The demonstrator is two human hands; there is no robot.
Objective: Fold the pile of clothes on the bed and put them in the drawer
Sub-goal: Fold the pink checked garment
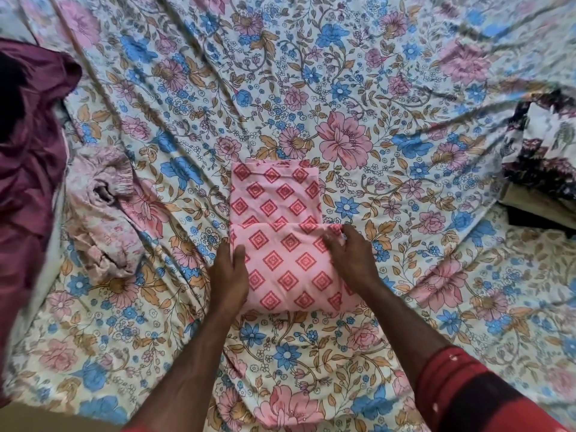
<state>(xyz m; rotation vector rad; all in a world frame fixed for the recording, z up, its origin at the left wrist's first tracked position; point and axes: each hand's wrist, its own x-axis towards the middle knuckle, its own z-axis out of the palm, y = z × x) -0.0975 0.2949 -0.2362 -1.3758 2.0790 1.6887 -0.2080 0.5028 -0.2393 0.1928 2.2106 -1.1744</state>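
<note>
The pink diamond-print garment point(282, 241) lay in the middle of the floral bedsheet point(311, 88), folded into a narrow rectangle with its near half doubled over the far half. My left hand point(229, 274) sat against the garment's left edge, fingers curled round the side of the fold, thumb on top of the cloth. My right hand point(350, 260) was on the garment's right side, fingertips pinching the upper corner of the doubled layer, right where the fold line crossed. Both hands had hold of the same piece, one on each flank, and it was flat on the sheet, not lifted.

Left of the garment, a crumpled pale pink printed cloth point(103, 210) sat bunched up, apart from it. Further left again, at the frame's edge, a maroon satin garment point(31, 145) was heaped, shiny and rumpled. Well off to the right of the pink garment, dark floral clothes point(542, 151) lay in a loose stack near the bed's edge. My red and black sleeve point(473, 397) showed low on the right, nearer me than the garment. The sheet around it was wrinkled in long ridges.
</note>
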